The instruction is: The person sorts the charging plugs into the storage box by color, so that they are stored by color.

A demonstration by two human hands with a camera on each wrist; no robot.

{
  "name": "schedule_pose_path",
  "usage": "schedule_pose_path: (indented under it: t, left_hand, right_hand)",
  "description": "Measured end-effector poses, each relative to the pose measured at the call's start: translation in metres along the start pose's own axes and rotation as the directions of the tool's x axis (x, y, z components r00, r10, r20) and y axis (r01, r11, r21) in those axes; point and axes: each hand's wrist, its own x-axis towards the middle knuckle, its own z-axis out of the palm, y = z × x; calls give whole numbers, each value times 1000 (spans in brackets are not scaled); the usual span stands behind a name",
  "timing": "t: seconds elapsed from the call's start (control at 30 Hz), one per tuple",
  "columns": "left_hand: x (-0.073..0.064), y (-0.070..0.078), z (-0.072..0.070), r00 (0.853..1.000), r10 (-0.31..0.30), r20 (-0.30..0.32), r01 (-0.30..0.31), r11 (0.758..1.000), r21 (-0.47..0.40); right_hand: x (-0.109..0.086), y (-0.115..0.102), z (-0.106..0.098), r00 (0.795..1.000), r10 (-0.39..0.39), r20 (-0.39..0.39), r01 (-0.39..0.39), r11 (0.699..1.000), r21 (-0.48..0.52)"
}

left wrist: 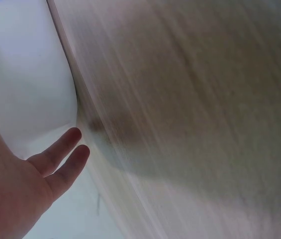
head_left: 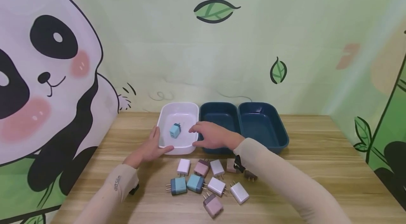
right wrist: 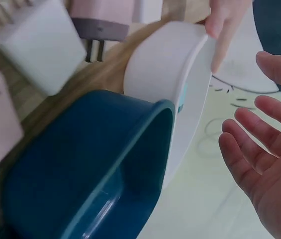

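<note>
A white tray (head_left: pixel 180 150) stands at the back left of the table, with one light blue wall charger (head_left: pixel 175 130) lying inside it. My left hand (head_left: pixel 151 148) rests at the tray's front left corner, thumb along the front rim and fingers against the left side. Two of its fingers (left wrist: pixel 63 164) look straight in the left wrist view. Over the tray's right rim hovers my right hand (head_left: pixel 214 135), its fingers spread and nothing between them. In the right wrist view its palm (right wrist: pixel 279 184) is bare.
Two dark blue trays (head_left: pixel 282 129) stand side by side right of the white one. In front lie several wall chargers with metal prongs: white ones (head_left: pixel 216 186), pink ones (head_left: pixel 213 205) and blue ones (head_left: pixel 178 186). My right forearm (head_left: pixel 285 178) passes over a dark brown charger (head_left: pixel 250 174).
</note>
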Motion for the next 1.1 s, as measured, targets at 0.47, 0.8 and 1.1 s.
schedule_pose_path:
  t: [0.47,0.8,1.1]
  left_hand:
    - [-1,3,-3,1000,0,3,0,1000,-5]
    - [-3,1,-1,1000,12,5,-12,1000,-19]
    - [-1,0,0,1000,-2,19,3,1000,-27]
  right_hand:
    - [-50,-7,23,993,-111,32,112,993,-33]
    - [-52,-12,56,966,-234,113,245,965,-97]
    - [-43,-15,69,941,-312,134,330,933,-146]
